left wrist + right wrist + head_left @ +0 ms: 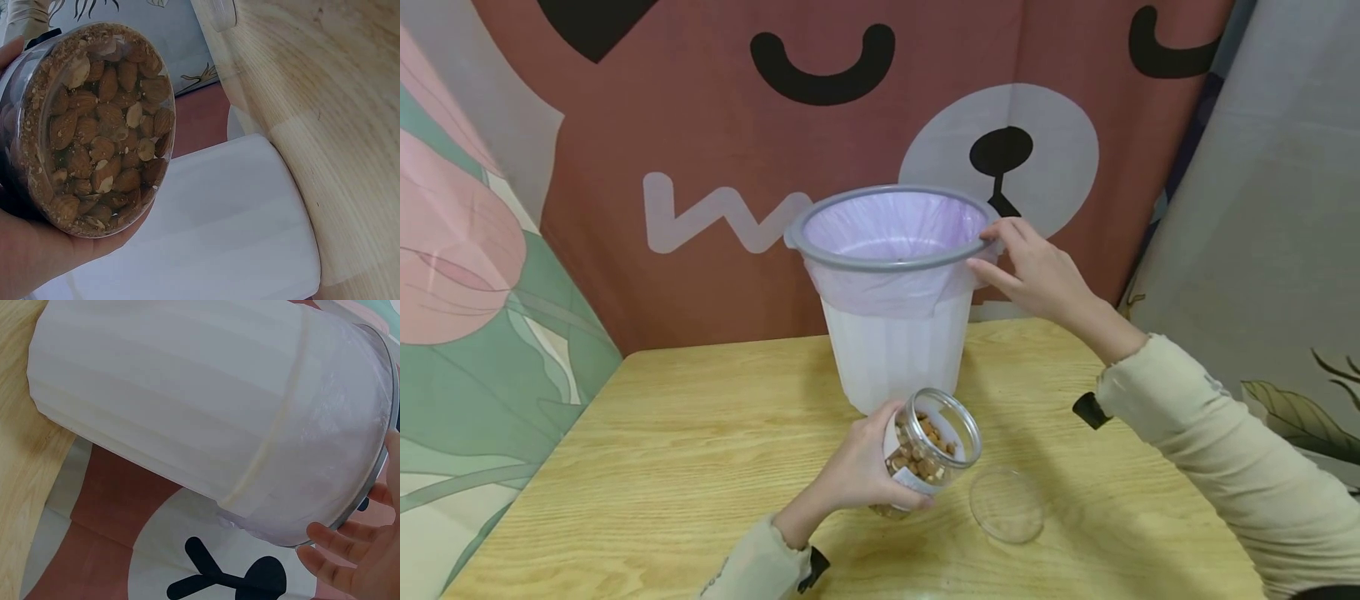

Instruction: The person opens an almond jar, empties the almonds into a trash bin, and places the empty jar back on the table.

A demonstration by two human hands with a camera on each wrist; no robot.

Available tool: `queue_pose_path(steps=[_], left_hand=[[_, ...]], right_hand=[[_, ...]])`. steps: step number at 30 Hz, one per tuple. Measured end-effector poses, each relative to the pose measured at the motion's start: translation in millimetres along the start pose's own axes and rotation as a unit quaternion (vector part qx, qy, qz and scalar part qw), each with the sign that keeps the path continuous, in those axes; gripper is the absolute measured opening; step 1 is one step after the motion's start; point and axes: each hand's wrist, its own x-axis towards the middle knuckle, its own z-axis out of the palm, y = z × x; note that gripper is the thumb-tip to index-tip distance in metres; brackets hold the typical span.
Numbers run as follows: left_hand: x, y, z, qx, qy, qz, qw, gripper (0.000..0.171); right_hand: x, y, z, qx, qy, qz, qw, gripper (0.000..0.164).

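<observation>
My left hand (pixel 868 467) grips a clear plastic jar (pixel 100 131) of almonds round its side. Lidless, the jar tilts with its mouth toward the upper right in the head view; almonds and crumbs show through its base in the left wrist view. Just behind it stands a white trash bin (pixel 898 342) with a grey rim (pixel 880 265) and a pale purple liner (pixel 880 225) folded over the edge. My right hand (pixel 1041 271) holds the bin's rim at the right side, thumb outside and index finger over the edge. Its other fingers (pixel 337 544) spread beside the rim.
A clear round lid (pixel 1007 504) lies on the wooden table (pixel 700 442), right of the jar. Behind the table hangs a red-brown curtain (pixel 700 108) with a cartoon face; a grey one (pixel 1262 208) hangs on the right.
</observation>
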Motion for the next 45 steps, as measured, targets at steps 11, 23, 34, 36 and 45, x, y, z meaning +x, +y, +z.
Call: queue_pose_path(steps=[11, 23, 34, 36, 45], left_hand=[[-1.4, -1.5, 1.6, -0.006, 0.001, 0.002, 1.0000, 0.087], [-2.0, 0.2, -3.0, -0.002, 0.009, -0.002, 1.0000, 0.090], [-1.6, 3.3, -6.1, 0.031, 0.029, -0.010, 0.9990, 0.093], [-1.5, 3.8, -6.2, 0.039, 0.034, -0.012, 0.9986, 0.093], [0.0, 6.5, -8.1, 0.056, 0.057, -0.017, 0.9966, 0.093]], right_hand=[[3.2, -2.4, 1.9, 0.004, 0.019, 0.004, 1.000, 0.030], [2.5, -3.4, 0.1, 0.024, 0.009, 0.022, 0.999, 0.030], [1.4, -3.9, 2.0, 0.027, 0.001, 0.035, 0.999, 0.034], [1.2, -4.0, 2.3, 0.025, 0.001, 0.035, 0.999, 0.034], [0.6, -4.8, 3.4, 0.007, 0.008, 0.030, 0.999, 0.035]])
